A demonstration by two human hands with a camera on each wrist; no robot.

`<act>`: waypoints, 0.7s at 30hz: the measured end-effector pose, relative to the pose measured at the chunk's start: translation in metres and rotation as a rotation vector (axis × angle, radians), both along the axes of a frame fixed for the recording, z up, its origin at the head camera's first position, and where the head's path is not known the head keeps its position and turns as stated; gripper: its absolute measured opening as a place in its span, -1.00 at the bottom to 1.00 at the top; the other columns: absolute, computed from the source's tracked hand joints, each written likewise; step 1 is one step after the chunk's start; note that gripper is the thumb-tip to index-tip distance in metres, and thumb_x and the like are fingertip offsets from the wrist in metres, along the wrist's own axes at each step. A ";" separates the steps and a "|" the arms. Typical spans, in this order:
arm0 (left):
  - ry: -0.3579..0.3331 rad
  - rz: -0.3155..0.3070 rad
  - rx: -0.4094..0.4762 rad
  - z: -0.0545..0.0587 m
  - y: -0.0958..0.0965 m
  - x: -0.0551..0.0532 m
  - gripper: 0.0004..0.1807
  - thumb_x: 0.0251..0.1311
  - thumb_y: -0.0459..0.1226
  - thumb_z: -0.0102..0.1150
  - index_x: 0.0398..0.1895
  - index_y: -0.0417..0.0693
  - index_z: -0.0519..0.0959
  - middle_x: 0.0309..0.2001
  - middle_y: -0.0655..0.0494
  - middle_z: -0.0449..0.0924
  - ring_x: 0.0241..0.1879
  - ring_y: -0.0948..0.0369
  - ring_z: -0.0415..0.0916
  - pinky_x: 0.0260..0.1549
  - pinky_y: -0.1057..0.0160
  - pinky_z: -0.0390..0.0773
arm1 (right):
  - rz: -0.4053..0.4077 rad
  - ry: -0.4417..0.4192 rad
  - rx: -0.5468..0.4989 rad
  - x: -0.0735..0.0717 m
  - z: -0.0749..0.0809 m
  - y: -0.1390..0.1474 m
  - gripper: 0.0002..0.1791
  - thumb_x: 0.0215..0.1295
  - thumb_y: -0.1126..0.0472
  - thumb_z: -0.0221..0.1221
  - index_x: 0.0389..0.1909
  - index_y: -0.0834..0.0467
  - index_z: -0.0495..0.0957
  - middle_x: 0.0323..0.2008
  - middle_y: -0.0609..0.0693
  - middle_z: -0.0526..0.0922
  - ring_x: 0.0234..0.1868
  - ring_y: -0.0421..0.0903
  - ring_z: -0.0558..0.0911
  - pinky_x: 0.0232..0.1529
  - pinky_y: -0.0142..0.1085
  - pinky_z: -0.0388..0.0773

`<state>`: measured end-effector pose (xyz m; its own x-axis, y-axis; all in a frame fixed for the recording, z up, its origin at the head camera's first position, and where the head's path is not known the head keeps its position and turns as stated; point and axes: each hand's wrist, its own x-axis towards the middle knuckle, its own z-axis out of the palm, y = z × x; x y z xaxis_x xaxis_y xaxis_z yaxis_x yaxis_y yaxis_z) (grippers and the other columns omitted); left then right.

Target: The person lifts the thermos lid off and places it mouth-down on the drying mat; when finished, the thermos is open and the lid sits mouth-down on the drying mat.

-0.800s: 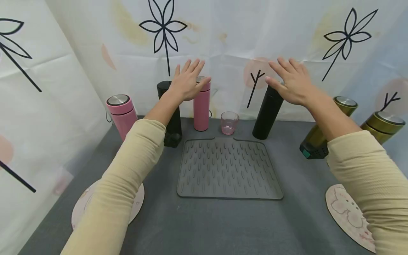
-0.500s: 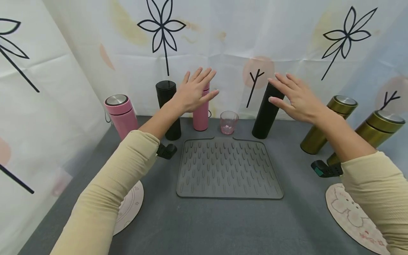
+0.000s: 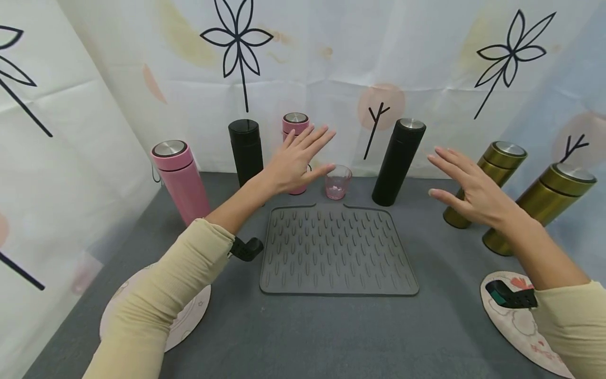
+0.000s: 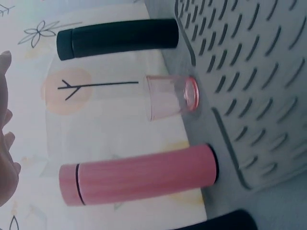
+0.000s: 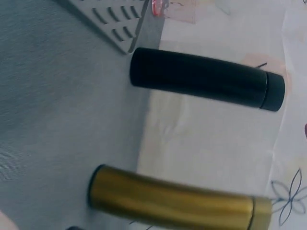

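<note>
The head view shows both hands raised above the worktop [image 3: 341,337] with fingers extended and holding nothing. The left hand [image 3: 298,160] is spread, its thumb held away, and covers part of the rear pink flask [image 3: 295,120], which stands at the worktop's back edge. The glass [image 3: 338,183] stands on that same edge, just right of this flask and behind the mat [image 3: 338,250], whose notched side faces the back edge. The right hand [image 3: 473,184], fingers pointing toward the right black flask [image 3: 399,162], partly overlaps the rear gold flask [image 3: 504,160]; the front gold flask [image 3: 551,197] stands just beside it, toward the worktop's right side. The left black flask [image 3: 246,150] is also on the back edge, and the left pink flask [image 3: 182,181] stands near the back left corner. One coaster [image 3: 191,318] lies near the left edge, partly under a sleeve [image 3: 142,316]; a second coaster [image 3: 508,321] lies right of the mat. In the left wrist view the glass stands between pink and black flasks, apart from the fingers [image 4: 5,177].
</note>
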<state>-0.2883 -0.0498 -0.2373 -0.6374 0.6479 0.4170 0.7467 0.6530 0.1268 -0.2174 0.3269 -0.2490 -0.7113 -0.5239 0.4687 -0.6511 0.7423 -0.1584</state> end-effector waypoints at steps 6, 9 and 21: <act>-0.010 -0.085 0.087 -0.015 0.008 0.007 -0.19 0.30 0.11 0.02 0.52 0.07 0.00 0.49 0.10 -0.08 0.46 0.23 -0.35 0.33 0.11 -0.47 | -0.059 0.006 -0.136 0.017 -0.021 0.024 -0.23 0.25 -0.02 0.20 0.44 0.05 0.17 0.45 0.09 0.05 0.45 0.06 -0.04 0.33 0.19 -0.22; -0.036 -0.114 0.119 -0.024 0.014 0.009 -0.17 0.27 0.09 0.08 0.51 0.03 0.02 0.49 0.08 -0.06 0.46 0.21 -0.31 0.34 0.10 -0.43 | -0.104 0.029 -0.193 0.022 -0.030 0.035 -0.21 0.20 -0.03 0.26 0.42 0.08 0.21 0.45 0.06 0.07 0.44 -0.02 0.00 0.31 0.23 -0.17; -0.138 -0.187 0.177 -0.061 0.036 0.015 -0.12 0.23 0.06 0.16 0.51 0.04 0.01 0.49 0.07 -0.05 0.46 0.19 -0.25 0.35 -0.05 -0.28 | -0.239 0.290 -0.519 0.037 -0.057 0.065 0.00 -0.07 -0.34 0.34 0.29 0.24 0.37 0.32 0.04 0.34 0.34 -0.17 0.26 0.28 -0.42 0.11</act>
<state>-0.2735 -0.0133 -0.2979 -0.5718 0.6848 0.4517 0.8201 0.4640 0.3348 -0.1808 0.3923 -0.3056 -0.5868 -0.0200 0.8095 -0.5474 0.7465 -0.3783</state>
